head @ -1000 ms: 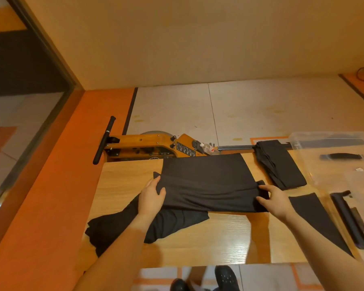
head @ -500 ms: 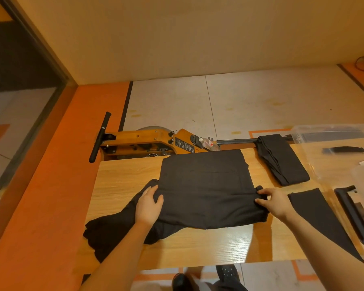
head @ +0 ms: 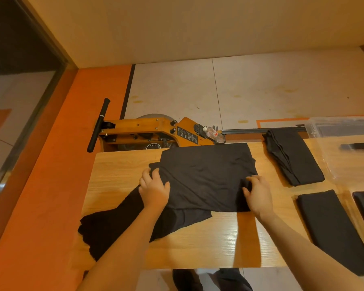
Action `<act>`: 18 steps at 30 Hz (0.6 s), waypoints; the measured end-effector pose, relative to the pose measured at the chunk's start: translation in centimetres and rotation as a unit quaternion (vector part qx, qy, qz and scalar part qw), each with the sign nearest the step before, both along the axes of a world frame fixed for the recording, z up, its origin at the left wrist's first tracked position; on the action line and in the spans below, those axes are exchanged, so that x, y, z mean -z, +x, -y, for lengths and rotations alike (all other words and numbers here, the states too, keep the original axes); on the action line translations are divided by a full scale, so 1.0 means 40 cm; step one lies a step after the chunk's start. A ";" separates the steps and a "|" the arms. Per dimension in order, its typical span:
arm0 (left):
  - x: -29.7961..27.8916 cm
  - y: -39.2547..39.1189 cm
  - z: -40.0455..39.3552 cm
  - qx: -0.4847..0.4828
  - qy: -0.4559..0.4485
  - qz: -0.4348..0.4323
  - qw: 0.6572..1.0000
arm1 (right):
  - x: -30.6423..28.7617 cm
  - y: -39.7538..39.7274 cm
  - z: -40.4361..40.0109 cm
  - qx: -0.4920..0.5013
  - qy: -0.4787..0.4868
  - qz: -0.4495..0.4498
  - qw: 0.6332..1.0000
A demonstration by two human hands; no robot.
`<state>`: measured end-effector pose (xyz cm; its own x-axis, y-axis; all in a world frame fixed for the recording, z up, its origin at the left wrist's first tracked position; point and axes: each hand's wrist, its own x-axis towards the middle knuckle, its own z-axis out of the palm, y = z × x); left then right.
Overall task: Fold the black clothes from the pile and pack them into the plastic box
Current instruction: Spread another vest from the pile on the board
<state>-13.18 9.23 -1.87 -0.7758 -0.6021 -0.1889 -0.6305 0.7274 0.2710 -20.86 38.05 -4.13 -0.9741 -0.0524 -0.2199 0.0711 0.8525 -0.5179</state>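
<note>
Black garment [head: 206, 175] lies spread on the wooden counter [head: 122, 171], centre, partly folded, with an unfolded tail hanging over the near-left edge.

Left: the unfolded pile portion [head: 114, 225] droops past the counter edge. Risk: its weight may drag the cloth off or skew the fold when the piece is lifted.

Left hand [head: 155, 189] rests on the garment's left fold edge, fingers curled onto the cloth. Whether it pinches or merely presses I cannot tell.

Right hand [head: 259, 195] pinches the right edge, where fabric is bunched. Risk: uneven pull between the hands would crease or twist the panel.

Right: two folded pieces, one at the far edge [head: 292, 158] and one near [head: 328, 225], lie well apart. The near piece overhangs the front edge and could slide off if brushed.

Far right: the plastic box [head: 345, 127] sits open, partly out of frame.
</note>
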 end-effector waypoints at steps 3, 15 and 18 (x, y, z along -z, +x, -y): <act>0.031 0.036 -0.041 0.014 -0.010 0.009 1.000 | 0.055 0.036 0.035 -0.032 0.011 0.020 0.999; 0.100 0.026 -0.106 0.115 0.015 0.153 0.981 | 0.110 0.065 0.007 -0.111 0.178 0.041 0.977; 0.102 0.004 -0.123 0.112 0.023 0.176 0.978 | 0.109 0.071 -0.018 -0.114 0.180 0.041 0.976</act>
